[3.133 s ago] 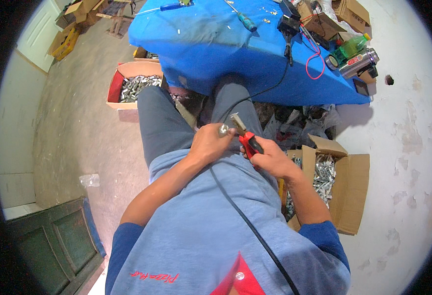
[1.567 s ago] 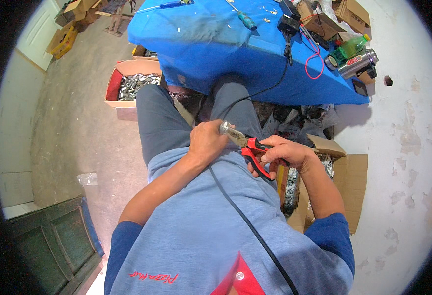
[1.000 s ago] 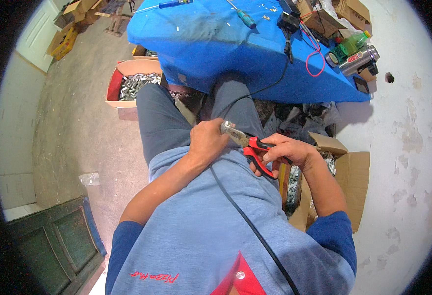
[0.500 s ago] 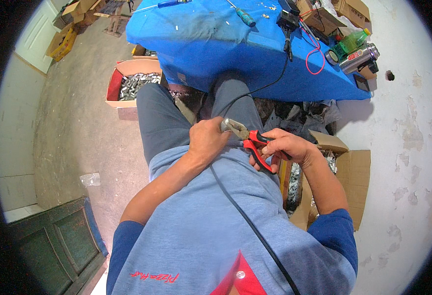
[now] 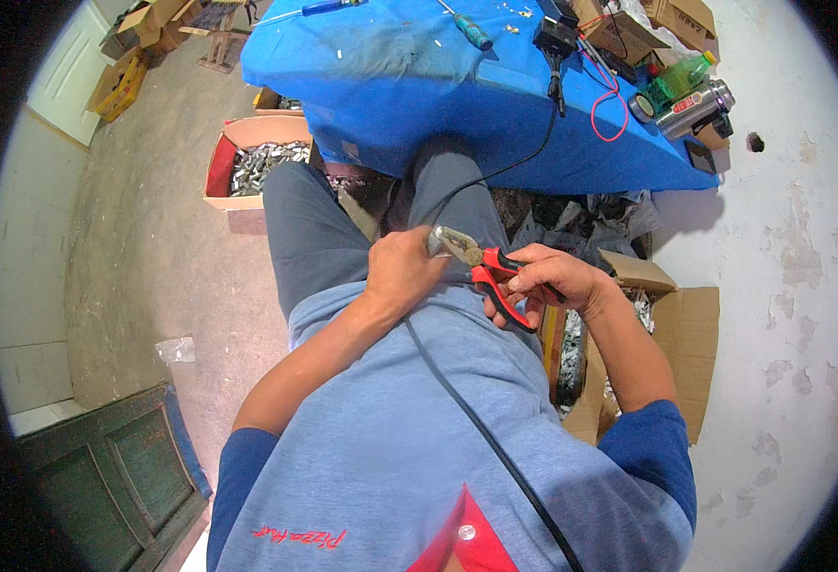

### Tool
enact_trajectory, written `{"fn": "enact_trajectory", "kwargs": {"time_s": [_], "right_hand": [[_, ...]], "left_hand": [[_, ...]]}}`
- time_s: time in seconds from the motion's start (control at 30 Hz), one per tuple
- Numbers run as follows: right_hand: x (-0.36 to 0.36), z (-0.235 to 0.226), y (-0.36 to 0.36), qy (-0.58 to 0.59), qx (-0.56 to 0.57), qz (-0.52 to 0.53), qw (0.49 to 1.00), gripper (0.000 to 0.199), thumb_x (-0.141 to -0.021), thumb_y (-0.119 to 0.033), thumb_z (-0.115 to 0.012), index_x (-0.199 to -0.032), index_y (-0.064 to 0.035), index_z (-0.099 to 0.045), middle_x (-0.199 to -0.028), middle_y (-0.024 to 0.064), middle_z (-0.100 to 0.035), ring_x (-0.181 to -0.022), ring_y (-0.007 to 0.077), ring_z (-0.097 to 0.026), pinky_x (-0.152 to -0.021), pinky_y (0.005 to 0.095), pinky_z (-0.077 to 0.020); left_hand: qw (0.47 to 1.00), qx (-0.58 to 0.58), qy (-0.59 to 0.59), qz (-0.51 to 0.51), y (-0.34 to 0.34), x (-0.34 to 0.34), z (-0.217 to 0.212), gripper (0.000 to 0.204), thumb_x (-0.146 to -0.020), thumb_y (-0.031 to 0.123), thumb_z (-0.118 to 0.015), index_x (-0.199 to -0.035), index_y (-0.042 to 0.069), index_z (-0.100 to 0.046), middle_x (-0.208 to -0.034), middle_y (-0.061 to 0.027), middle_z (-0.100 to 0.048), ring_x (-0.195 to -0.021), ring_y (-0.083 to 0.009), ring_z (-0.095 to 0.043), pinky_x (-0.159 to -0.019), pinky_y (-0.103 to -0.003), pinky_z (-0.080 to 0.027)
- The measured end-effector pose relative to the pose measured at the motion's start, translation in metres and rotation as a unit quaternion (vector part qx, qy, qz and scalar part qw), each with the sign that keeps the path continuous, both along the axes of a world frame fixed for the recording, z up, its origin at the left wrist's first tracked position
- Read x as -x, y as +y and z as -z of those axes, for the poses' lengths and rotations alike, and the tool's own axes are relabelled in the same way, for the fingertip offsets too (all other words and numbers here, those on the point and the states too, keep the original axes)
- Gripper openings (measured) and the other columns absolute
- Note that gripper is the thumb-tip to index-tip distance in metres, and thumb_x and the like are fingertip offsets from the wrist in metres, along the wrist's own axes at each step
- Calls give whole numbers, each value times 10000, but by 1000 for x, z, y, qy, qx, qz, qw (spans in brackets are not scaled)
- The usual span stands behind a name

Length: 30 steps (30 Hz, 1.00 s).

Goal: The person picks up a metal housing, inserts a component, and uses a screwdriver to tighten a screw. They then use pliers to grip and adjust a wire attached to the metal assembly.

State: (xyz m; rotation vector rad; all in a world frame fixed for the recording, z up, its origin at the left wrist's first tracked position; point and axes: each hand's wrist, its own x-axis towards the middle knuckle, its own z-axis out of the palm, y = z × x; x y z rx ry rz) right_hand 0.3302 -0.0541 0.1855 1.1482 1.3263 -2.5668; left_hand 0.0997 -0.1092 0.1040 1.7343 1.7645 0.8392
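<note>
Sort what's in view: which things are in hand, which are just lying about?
In hand:
- pliers, red handles, in the right hand
- small metal part, held in the left hand

Lying about:
- screwdriver on the blue table
- green bottle
- box of metal parts
- red wire

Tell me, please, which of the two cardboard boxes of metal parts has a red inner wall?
The box left of the person's knees, beside the blue table; the box at the right is plain brown inside.
</note>
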Motion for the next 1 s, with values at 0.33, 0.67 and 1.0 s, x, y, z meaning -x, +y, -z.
{"fn": "enact_trajectory", "kwargs": {"time_s": [0.33,0.67,1.0], "right_hand": [[-7,20,-2,65,52,21,996,496,-865,-193,-587,-1259,102,-522,-1055,269,-670,-877,303,-714,-523,308,-604],[-9,18,-2,58,42,21,997,505,-857,-198,-591,-1255,104,-524,-1053,271,-670,-880,303,-718,-516,296,-604],[-12,-2,0,-9,11,-18,1000,449,-842,-184,-596,-1226,45,-560,-1020,207,-696,-836,224,-718,-498,271,-559]], "left_hand": [[996,29,-82,31,2,0,-2,264,-817,258,-689,-953,34,-719,-790,-219,-683,-749,-375,-687,-662,-424,-528],[994,80,-64,46,4,0,4,306,-846,291,-672,-978,17,-710,-790,-226,-678,-749,-363,-689,-668,-426,-513],[998,44,-41,35,1,2,7,286,-831,277,-686,-958,22,-699,-799,-228,-671,-760,-393,-667,-667,-447,-504]]}}
